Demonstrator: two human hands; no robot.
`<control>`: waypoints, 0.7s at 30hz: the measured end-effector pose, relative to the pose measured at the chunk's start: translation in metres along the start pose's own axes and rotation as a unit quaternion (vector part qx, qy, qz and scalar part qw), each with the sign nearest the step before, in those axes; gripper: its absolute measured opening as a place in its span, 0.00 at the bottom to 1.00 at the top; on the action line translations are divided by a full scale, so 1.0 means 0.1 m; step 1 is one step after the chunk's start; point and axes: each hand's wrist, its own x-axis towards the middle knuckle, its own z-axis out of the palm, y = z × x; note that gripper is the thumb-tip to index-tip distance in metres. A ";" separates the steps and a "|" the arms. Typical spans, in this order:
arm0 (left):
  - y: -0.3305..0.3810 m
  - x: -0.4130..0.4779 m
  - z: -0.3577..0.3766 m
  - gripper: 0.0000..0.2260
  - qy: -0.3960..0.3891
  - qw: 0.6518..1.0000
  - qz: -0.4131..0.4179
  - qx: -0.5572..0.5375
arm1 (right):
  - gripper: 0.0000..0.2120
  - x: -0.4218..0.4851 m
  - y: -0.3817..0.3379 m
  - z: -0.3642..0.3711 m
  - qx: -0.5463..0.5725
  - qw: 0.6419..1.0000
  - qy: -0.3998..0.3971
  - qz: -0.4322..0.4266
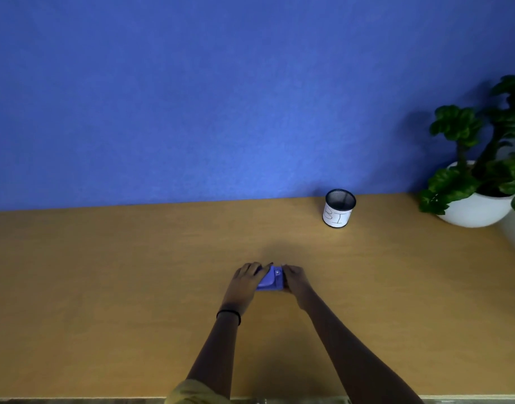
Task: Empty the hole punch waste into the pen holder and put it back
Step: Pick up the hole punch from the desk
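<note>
Both hands, left hand (248, 276) and right hand (294, 277), clasp hole punch (271, 279) on table (104, 287); tilting early could spill waste short of distant pen holder (339, 208).

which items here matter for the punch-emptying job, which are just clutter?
Job: hole punch, gripped by left hand and right hand; mesh pen holder labelled "BI", far right on the desk.
Clutter: potted plant; wristband.
</note>
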 end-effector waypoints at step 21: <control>-0.04 0.82 -0.21 0.27 -0.027 0.996 0.060 0.064 | 0.19 0.27 -0.48 -0.17 0.081 0.997 0.008 -0.014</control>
